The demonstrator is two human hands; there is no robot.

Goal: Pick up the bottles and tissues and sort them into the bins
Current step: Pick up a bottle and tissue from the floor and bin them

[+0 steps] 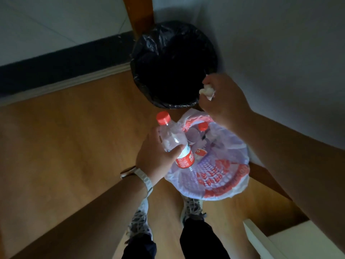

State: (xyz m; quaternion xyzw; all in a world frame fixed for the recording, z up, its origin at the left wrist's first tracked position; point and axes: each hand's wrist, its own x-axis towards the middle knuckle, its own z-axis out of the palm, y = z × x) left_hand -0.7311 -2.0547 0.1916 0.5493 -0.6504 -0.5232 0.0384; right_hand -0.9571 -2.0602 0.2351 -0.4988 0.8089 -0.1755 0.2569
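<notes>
My left hand [155, 156] grips a clear plastic bottle [172, 140] with a red cap and red label, held over the left edge of a bin lined with a white and red printed bag [226, 182]. Inside that bag lies another red-capped bottle [202, 128]. My right hand [225, 100] is closed on a crumpled white tissue [207, 91], at the right rim of a round bin lined with a black bag [149, 47]. The black bin's inside is too dark to see.
Both bins stand on a wooden floor in a corner, against a white wall with a dark skirting strip [56, 66]. A wooden post [139, 12] rises behind the black bin. A white furniture edge [261, 238] sits at the lower right. My shoes [192, 208] are below the bag.
</notes>
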